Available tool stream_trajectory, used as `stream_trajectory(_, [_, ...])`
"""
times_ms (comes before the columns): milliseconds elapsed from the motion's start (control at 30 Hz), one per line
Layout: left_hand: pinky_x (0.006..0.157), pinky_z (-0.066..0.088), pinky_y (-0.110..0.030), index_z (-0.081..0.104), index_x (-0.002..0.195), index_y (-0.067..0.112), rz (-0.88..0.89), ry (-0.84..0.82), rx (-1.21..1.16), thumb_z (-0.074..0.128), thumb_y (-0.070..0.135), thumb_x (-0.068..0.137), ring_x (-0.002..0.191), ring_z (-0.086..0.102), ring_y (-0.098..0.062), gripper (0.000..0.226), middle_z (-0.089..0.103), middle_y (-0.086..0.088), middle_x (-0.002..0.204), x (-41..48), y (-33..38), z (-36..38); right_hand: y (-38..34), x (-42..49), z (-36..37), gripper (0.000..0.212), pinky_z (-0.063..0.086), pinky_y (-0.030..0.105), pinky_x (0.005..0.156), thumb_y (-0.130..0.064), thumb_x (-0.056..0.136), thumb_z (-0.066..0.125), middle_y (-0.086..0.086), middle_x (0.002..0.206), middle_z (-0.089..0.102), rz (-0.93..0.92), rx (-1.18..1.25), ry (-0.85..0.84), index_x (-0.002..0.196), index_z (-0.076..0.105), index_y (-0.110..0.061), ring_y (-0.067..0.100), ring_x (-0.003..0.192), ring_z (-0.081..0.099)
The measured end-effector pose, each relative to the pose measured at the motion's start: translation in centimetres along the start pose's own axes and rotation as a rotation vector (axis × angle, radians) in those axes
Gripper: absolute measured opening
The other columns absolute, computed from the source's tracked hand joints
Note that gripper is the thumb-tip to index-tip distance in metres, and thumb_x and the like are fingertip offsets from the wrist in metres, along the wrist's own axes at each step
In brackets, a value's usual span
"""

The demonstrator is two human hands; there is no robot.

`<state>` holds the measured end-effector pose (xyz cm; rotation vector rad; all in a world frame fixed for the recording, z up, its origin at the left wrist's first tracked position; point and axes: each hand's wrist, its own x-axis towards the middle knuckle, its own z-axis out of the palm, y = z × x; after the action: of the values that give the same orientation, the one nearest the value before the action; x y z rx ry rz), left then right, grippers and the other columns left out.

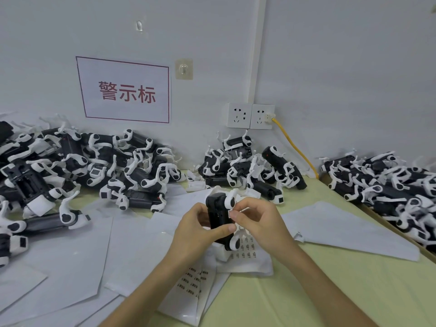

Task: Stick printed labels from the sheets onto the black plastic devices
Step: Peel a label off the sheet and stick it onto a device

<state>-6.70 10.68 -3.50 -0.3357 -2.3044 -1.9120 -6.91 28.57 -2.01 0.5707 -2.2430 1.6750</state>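
Holding the black device (218,215) upright in the left grip (198,230), fingers curled behind its body and thumb laid across its lower front; pinching a small white label (231,214) in the right grip (257,223), thumb and forefinger closed on it right at the device's right edge, just under the white clip (230,200) at the device's top; hard to say whether the label already touches the plastic, with the fingertips covering the spot; directly beneath the device, on the pale green desk (330,291), a label sheet (247,250) with rows of small printed labels; below and left of the device, nearer the camera, a second printed sheet (193,280), partly under the left forearm; to the left of the device, blank white sheets (59,256) spread flat and overlapping one another; to its right, one more white sheet (342,227) lying flat; far left of the device, a large heap (70,161) of black-and-white devices piled against the wall; just behind the device, a smaller heap (247,166) of the same; far right of it, a third heap (389,180) beyond the desk's edge; on the wall above the device, a double socket (250,115) with a yellow cable (295,147) plugged into its right outlet and trailing down to the right; up and left of the device, a white sign (125,90) with a red frame and red characters.
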Motion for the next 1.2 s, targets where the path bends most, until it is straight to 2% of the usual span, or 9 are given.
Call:
stream_trajectory(267, [0.091, 0.056, -0.038, 0.065, 0.096, 0.020, -0.003, 0.042, 0.055, 0.085, 0.064, 0.046, 0.092, 0.071, -0.004, 0.070, 0.076, 0.011, 0.092, -0.19, -0.04, 0.17, 0.38, -0.01, 0.32, 0.014, 0.048, 0.020, 0.062, -0.023, 0.087, 0.074, -0.007, 0.077, 0.073, 0.002, -0.008, 0.039, 0.077, 0.073, -0.033, 0.008, 0.068, 0.067])
stream_trajectory(367, [0.088, 0.055, -0.032, 0.065, 0.097, 0.022, -0.005, 0.059, 0.092, 0.095, 0.051, 0.057, 0.090, 0.070, 0.001, 0.058, 0.075, 0.016, 0.091, -0.14, -0.28, 0.26, 0.62, -0.04, 0.35, 0.013, 0.048, 0.021, 0.062, -0.021, 0.088, 0.075, -0.006, 0.076, 0.073, 0.008, -0.011, 0.047, 0.078, 0.073, -0.029, 0.008, 0.068, 0.067])
stream_trajectory(433, [0.085, 0.054, -0.028, 0.064, 0.096, 0.023, -0.002, 0.079, 0.117, 0.095, 0.043, 0.063, 0.088, 0.069, 0.004, 0.050, 0.074, 0.019, 0.091, -0.11, -0.44, 0.32, 0.72, -0.03, 0.39, 0.012, 0.050, 0.024, 0.063, -0.021, 0.088, 0.075, -0.005, 0.076, 0.074, 0.010, -0.017, 0.055, 0.077, 0.073, -0.026, 0.011, 0.068, 0.069])
stream_trajectory(667, [0.085, 0.053, -0.027, 0.063, 0.096, 0.026, -0.002, 0.103, 0.159, 0.095, 0.044, 0.064, 0.088, 0.067, 0.007, 0.049, 0.073, 0.024, 0.091, -0.13, -0.56, 0.44, 0.96, 0.03, 0.51, 0.014, 0.055, 0.033, 0.066, -0.014, 0.090, 0.076, -0.003, 0.074, 0.073, 0.040, -0.008, 0.070, 0.078, 0.072, -0.020, 0.018, 0.068, 0.071])
stream_trajectory(833, [0.081, 0.050, -0.023, 0.064, 0.097, 0.027, 0.008, 0.100, 0.156, 0.095, 0.045, 0.063, 0.089, 0.066, 0.008, 0.049, 0.072, 0.026, 0.091, -0.21, -0.60, 0.47, 0.79, 0.04, 0.41, 0.013, 0.058, 0.043, 0.074, -0.013, 0.088, 0.078, 0.002, 0.072, 0.074, 0.070, 0.008, 0.077, 0.077, 0.072, -0.015, 0.021, 0.072, 0.071])
stream_trajectory(967, [0.086, 0.053, -0.028, 0.064, 0.096, 0.025, 0.021, 0.098, 0.153, 0.095, 0.043, 0.064, 0.090, 0.068, 0.006, 0.048, 0.074, 0.022, 0.092, -0.25, -0.52, 0.49, 0.78, 0.09, 0.36, 0.014, 0.056, 0.049, 0.082, -0.015, 0.086, 0.080, 0.012, 0.078, 0.073, 0.113, 0.023, 0.086, 0.077, 0.073, -0.008, 0.028, 0.076, 0.069])
stream_trajectory(1067, [0.089, 0.055, -0.033, 0.065, 0.097, 0.023, 0.036, 0.086, 0.143, 0.095, 0.041, 0.065, 0.091, 0.069, 0.003, 0.047, 0.075, 0.018, 0.092, -0.26, -0.35, 0.39, 0.69, 0.04, 0.37, 0.019, 0.056, 0.043, 0.080, -0.019, 0.083, 0.083, 0.009, 0.078, 0.073, 0.170, 0.063, 0.083, 0.072, 0.071, -0.009, 0.019, 0.074, 0.068])
stream_trajectory(1133, [0.089, 0.055, -0.034, 0.065, 0.097, 0.023, 0.049, 0.077, 0.133, 0.094, 0.039, 0.067, 0.093, 0.070, 0.000, 0.045, 0.075, 0.016, 0.093, -0.29, -0.26, 0.31, 0.79, 0.12, 0.22, 0.027, 0.055, 0.032, 0.072, -0.022, 0.080, 0.084, 0.003, 0.073, 0.072, 0.194, 0.098, 0.092, 0.067, 0.067, -0.008, 0.014, 0.071, 0.067])
stream_trajectory(1200, [0.089, 0.055, -0.033, 0.066, 0.099, 0.023, 0.070, 0.050, 0.101, 0.092, 0.037, 0.071, 0.094, 0.071, -0.002, 0.041, 0.076, 0.014, 0.094, -0.31, -0.14, 0.27, 0.81, 0.11, 0.13, 0.031, 0.048, 0.022, 0.067, -0.026, 0.084, 0.082, -0.001, 0.067, 0.067, 0.196, 0.115, 0.071, 0.062, 0.063, -0.016, 0.009, 0.065, 0.061])
